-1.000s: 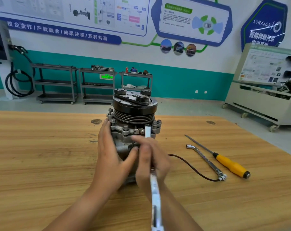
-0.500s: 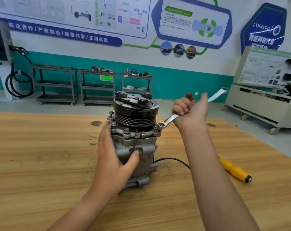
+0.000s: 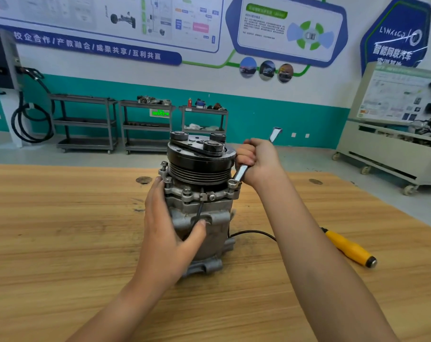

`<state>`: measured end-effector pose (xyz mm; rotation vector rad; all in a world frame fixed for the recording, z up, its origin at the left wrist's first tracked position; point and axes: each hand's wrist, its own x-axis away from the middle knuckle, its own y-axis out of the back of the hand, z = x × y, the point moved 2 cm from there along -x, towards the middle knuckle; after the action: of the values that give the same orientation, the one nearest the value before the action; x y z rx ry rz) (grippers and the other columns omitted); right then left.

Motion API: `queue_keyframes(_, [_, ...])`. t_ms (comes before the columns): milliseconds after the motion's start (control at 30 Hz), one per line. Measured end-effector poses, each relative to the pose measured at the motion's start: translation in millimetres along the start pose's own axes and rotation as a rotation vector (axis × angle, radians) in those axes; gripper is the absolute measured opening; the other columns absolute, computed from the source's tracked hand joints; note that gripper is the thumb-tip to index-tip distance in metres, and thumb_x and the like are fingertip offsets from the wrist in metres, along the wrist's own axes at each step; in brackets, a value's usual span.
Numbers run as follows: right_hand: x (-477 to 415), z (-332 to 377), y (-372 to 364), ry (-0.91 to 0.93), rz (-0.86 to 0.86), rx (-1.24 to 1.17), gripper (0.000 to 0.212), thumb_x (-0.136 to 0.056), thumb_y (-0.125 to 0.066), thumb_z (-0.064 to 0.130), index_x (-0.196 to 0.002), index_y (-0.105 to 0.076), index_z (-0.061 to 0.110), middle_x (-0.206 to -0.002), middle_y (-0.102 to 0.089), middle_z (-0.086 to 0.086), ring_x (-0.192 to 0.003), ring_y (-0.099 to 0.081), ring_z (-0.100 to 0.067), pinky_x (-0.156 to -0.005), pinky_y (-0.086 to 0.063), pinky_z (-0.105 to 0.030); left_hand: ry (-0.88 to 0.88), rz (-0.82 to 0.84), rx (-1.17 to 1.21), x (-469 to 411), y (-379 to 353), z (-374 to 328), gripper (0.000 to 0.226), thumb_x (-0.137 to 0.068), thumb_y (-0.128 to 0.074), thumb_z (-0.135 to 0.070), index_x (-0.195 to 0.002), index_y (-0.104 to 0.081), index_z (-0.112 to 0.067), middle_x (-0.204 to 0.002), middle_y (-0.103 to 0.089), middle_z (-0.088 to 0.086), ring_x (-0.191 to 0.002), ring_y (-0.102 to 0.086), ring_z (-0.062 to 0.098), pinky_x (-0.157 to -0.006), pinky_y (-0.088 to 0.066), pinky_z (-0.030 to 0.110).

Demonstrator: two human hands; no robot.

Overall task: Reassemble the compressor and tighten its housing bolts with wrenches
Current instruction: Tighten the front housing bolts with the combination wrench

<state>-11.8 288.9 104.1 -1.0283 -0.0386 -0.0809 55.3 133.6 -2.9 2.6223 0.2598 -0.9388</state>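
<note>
At the centre of the frame the compressor (image 3: 199, 218) is standing upright on the wooden table (image 3: 61, 230), with its black pulley (image 3: 199, 164) facing up. Just below the pulley, on the right-hand side of the housing, a bolt (image 3: 234, 184) is sitting inside the ring end of a wrench (image 3: 241, 172). The wrench's long axis is running from that bolt up and to the right of the frame, passing through the right hand (image 3: 259, 161), and its free end is poking out above the knuckles. That hand is wrapping the shaft tightly, fingers curled round it and either touching the pulley rim or sitting just beside it; I cannot tell which. So the bolt is lying down and to the left of the grip, very near it, and this hand is plainly the nearer one.

The left hand (image 3: 165, 225) is clasping the opposite side of the body, fingers laid up its left face and thumb pressing across the front, apparently bracing it against the turn. By my judgement the tightening is under way rather than finished. The coming stroke is hanging on clearance, because the handle is sitting hard by the pulley and is likely needing to swing away from it. At the right of the frame a black cable (image 3: 254, 233) is trailing from the base, and a yellow-handled screwdriver (image 3: 350, 248) is lying well apart.
</note>
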Motion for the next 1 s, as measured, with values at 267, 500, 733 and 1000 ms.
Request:
queue_keyframes(267, [18,1,25,0.313,-0.098,-0.134,0.027,-0.095,-0.033,0.008,-0.070,-0.032,0.015,-0.038,-0.024,0.007,-0.028,-0.023,-0.007,-0.029,-0.022,-0.016,-0.022,-0.013,0.007,0,0,-1,0.087,-0.077,-0.070,-0.017,-0.138,-0.011,-0.037,-0.150,-0.021,-0.005,-0.140,-0.019,0.012,-0.115,-0.022,0.041])
queue_keyframes(500, [45,-8,39,0.588,-0.054,-0.180,0.022,-0.096,-0.038,0.012,-0.074,-0.041,0.012,-0.043,-0.031,0.006,-0.036,-0.032,-0.009,-0.039,-0.035,-0.017,-0.031,-0.016,0.005,0,-1,-2,0.085,-0.076,-0.068,-0.022,-0.135,-0.010,-0.042,-0.149,-0.021,-0.009,-0.140,-0.019,0.010,-0.114,-0.021,0.035])
queue_keyframes(733, [61,-17,46,0.736,0.062,-0.037,0.024,-0.098,-0.037,0.014,-0.086,-0.058,0.009,-0.046,-0.036,0.003,-0.042,-0.042,-0.011,-0.050,-0.049,-0.026,-0.031,-0.014,-0.012,1,-2,-1,0.085,-0.077,-0.067,-0.024,-0.133,-0.006,-0.043,-0.147,-0.018,-0.013,-0.140,-0.016,0.008,-0.113,-0.017,0.029])
queue_keyframes(1000, [75,-25,52,0.764,0.262,0.258,0.046,-0.089,-0.037,0.028,-0.063,-0.073,0.017,-0.043,-0.040,0.007,-0.052,-0.050,-0.010,-0.071,-0.052,-0.026,-0.039,-0.027,-0.010,1,-2,-1,0.085,-0.075,-0.067,-0.025,-0.134,-0.008,-0.044,-0.146,-0.020,-0.012,-0.139,-0.018,0.009,-0.113,-0.019,0.032])
